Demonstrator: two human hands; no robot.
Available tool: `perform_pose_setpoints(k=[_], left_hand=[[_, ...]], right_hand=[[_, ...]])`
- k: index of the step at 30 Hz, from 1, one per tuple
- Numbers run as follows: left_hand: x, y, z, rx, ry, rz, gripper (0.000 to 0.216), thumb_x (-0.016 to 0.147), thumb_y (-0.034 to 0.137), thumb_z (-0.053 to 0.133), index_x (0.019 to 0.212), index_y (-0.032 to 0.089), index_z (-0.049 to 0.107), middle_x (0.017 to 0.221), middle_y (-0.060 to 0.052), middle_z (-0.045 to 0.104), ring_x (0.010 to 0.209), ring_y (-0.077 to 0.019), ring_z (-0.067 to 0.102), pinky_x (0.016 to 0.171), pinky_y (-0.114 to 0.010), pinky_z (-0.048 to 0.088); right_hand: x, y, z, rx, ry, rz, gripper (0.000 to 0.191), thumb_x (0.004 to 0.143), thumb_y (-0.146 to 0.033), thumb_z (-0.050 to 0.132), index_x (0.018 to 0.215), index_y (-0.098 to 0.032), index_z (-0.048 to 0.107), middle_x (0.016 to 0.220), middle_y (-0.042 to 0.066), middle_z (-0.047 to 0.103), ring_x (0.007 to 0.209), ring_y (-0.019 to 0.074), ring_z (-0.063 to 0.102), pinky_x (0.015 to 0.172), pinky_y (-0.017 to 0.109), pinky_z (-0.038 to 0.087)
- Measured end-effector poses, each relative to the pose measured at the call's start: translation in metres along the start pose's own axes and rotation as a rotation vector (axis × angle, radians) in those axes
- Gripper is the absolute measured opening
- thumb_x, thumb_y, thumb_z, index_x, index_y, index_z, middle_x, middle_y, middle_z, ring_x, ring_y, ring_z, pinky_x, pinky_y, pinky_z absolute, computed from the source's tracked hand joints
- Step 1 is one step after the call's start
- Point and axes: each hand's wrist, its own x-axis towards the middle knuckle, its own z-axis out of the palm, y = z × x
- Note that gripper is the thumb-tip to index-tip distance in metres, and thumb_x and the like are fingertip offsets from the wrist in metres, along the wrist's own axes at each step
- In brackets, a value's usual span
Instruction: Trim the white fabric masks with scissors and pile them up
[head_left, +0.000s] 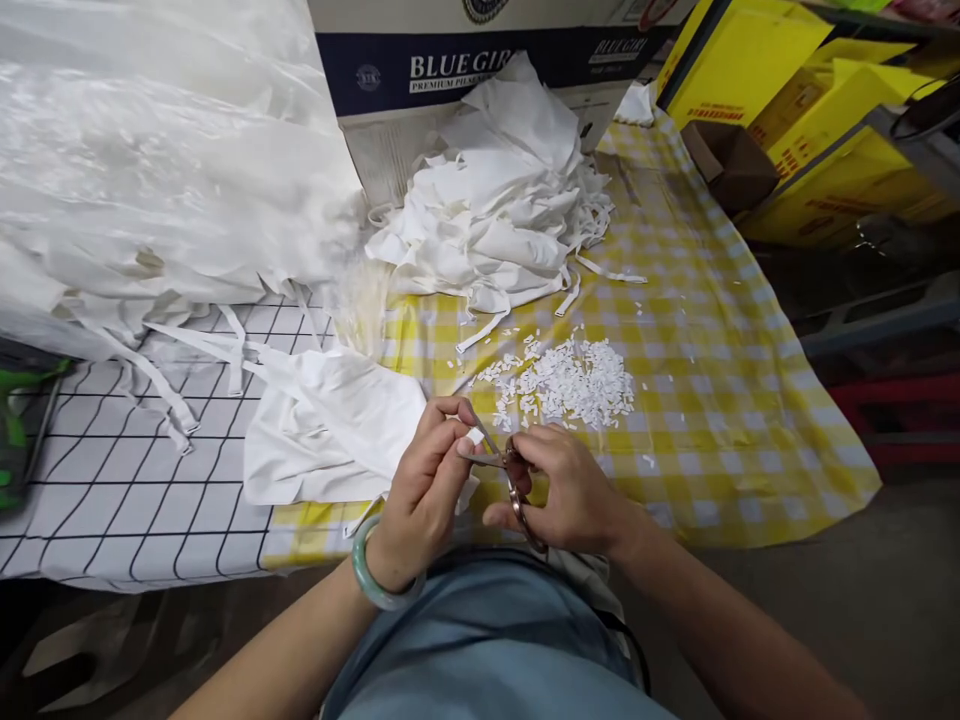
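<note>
My left hand (424, 485), with a green bangle (375, 575) on the wrist, pinches the end of a white fabric strap (474, 437) that belongs to a white cloth piece (330, 430) lying beside it. My right hand (566, 490) grips small scissors (510, 475), whose blades point at the strap end between my left fingers. Just beyond both hands lies a heap of small white cut snippets (574, 385) on the yellow checked cloth (697, 400).
A pile of white cloth pieces (502, 210) with straps sits further back against a "BLUE GIRL" carton (442, 70). A big clear plastic bag (150, 150) of white pieces fills the left. Yellow boxes (817, 110) stand at the right. A black-grid white cloth (112, 490) covers the left.
</note>
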Motion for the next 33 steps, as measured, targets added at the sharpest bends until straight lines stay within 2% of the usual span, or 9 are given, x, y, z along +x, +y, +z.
perform_pose_setpoints(k=[5, 11, 24, 27, 29, 31, 33], left_hand=[[0.001, 0.002, 0.0, 0.074, -0.021, 0.053, 0.025, 0.1, 0.018, 0.039, 0.08, 0.019, 0.054, 0.102, -0.005, 0.045, 0.103, -0.0183, 0.046, 0.089, -0.03, 0.04], [0.003, 0.002, 0.001, 0.151, -0.051, 0.138, 0.028, 0.1, 0.012, 0.037, 0.076, 0.019, 0.05, 0.096, -0.005, 0.046, 0.105, -0.0177, 0.044, 0.09, -0.029, 0.038], [0.012, -0.005, 0.011, 0.177, -0.089, 0.177, 0.025, 0.1, 0.016, 0.039, 0.083, 0.019, 0.057, 0.09, -0.006, 0.051, 0.104, -0.0206, 0.046, 0.091, -0.034, 0.041], [0.021, -0.007, 0.019, 0.211, -0.13, 0.16, 0.026, 0.1, 0.02, 0.039, 0.08, 0.019, 0.056, 0.094, -0.007, 0.051, 0.101, -0.0207, 0.048, 0.088, -0.034, 0.043], [0.028, -0.01, 0.025, 0.22, -0.17, 0.139, 0.027, 0.1, 0.023, 0.039, 0.079, 0.018, 0.056, 0.094, -0.007, 0.051, 0.099, -0.0205, 0.049, 0.088, -0.034, 0.043], [0.034, -0.014, 0.03, 0.213, -0.195, 0.12, 0.029, 0.1, 0.026, 0.04, 0.078, 0.018, 0.057, 0.095, -0.007, 0.051, 0.099, -0.0203, 0.05, 0.088, -0.033, 0.044], [0.037, -0.017, 0.033, 0.204, -0.194, 0.097, 0.031, 0.1, 0.03, 0.04, 0.078, 0.018, 0.057, 0.096, -0.008, 0.051, 0.1, -0.0204, 0.05, 0.088, -0.032, 0.045]], right_hand=[[0.003, 0.002, -0.002, 0.016, 0.001, 0.005, 0.048, 0.075, -0.059, 0.069, 0.064, -0.021, 0.043, 0.061, -0.002, 0.051, 0.062, 0.0146, 0.045, 0.067, 0.03, 0.031], [0.003, 0.004, -0.001, -0.005, 0.028, -0.002, 0.048, 0.073, -0.058, 0.071, 0.062, -0.021, 0.043, 0.058, -0.003, 0.051, 0.06, 0.0141, 0.044, 0.066, 0.029, 0.03], [-0.004, 0.013, -0.004, 0.025, 0.092, 0.038, 0.044, 0.077, -0.049, 0.068, 0.057, -0.02, 0.04, 0.052, -0.005, 0.046, 0.053, 0.01, 0.039, 0.062, 0.026, 0.03], [-0.011, 0.021, -0.007, 0.021, 0.121, 0.112, 0.044, 0.077, -0.044, 0.068, 0.055, -0.02, 0.039, 0.052, -0.004, 0.046, 0.054, 0.0106, 0.039, 0.058, 0.026, 0.029], [-0.018, 0.029, -0.007, 0.061, 0.126, 0.22, 0.044, 0.076, -0.042, 0.069, 0.053, -0.02, 0.039, 0.051, -0.004, 0.044, 0.053, 0.0103, 0.037, 0.054, 0.026, 0.028], [-0.025, 0.038, -0.007, 0.186, 0.121, 0.367, 0.041, 0.076, -0.042, 0.069, 0.054, -0.021, 0.041, 0.049, -0.005, 0.042, 0.049, 0.0097, 0.035, 0.049, 0.025, 0.026], [-0.03, 0.045, -0.006, 0.364, 0.159, 0.489, 0.037, 0.079, -0.045, 0.067, 0.058, -0.021, 0.046, 0.05, -0.005, 0.045, 0.048, 0.0103, 0.039, 0.047, 0.024, 0.03]])
